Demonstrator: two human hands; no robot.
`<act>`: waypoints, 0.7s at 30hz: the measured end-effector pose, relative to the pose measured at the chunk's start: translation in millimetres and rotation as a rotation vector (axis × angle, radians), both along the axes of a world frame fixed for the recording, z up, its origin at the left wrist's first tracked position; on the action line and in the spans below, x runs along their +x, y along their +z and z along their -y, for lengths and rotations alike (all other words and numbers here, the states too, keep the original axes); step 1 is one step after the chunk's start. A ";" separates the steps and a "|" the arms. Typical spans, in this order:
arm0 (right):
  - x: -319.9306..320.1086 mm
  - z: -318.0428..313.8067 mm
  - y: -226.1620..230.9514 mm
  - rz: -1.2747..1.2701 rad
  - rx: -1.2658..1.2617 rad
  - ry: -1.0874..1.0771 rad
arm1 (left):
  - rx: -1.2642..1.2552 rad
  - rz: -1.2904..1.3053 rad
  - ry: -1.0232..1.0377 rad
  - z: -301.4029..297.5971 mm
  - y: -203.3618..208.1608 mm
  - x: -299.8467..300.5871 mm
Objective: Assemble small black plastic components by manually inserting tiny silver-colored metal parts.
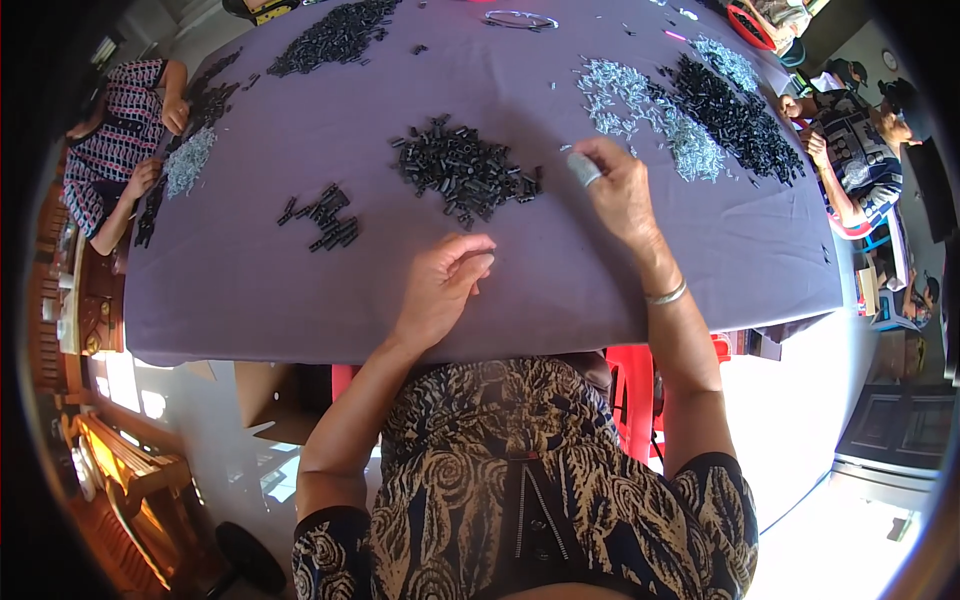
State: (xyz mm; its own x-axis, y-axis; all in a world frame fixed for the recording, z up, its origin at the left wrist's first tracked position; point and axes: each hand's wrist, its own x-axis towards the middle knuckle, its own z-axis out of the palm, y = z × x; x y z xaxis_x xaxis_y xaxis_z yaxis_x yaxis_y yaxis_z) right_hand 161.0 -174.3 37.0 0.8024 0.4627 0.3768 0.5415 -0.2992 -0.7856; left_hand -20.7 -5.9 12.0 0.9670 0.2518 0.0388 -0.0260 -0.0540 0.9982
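Note:
My left hand [442, 287] is closed near the front of the table, thumb against curled fingers; whatever it may hold is hidden. Just beyond it lies a heap of short black tube-like pieces [462, 165]. My right hand [618, 188], with a pale cover on one finger and a bangle at the wrist, is closed in a pinch to the right of that heap. A tiny silvery piece [566, 148] shows beside its fingertips; whether they grip it is unclear. Farther right spreads a pile of small silvery metal pieces [695, 145]. A smaller group of black pieces [325, 217] sits at left.
A grey-purple cloth [560, 300] covers the table. Black piles lie at the back left [335, 38] and right [735, 115]. One person [125, 140] works at the left edge, others [850, 140] at the right. A red chair [632, 385] stands below the table edge.

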 end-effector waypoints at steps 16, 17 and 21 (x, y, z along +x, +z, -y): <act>43.4 -3.4 -14.8 0.141 -0.360 0.105 | -0.155 -0.046 -0.030 -0.6 3.9 -0.3; 42.7 -1.2 -17.3 -0.005 -0.184 0.154 | -0.156 -0.049 -0.030 -0.6 3.9 -0.6; 52.1 4.9 -18.6 -0.059 -0.120 0.006 | -0.147 -0.038 -0.013 -1.9 1.6 -1.1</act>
State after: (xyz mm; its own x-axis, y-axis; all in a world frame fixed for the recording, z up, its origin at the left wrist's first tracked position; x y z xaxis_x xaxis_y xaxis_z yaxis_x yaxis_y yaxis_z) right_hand 213.1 -179.2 18.5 0.8184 0.5066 0.2711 0.4978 -0.3896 -0.7748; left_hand -21.8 -4.0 13.6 0.9704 0.2391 -0.0344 0.0123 0.0933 0.9956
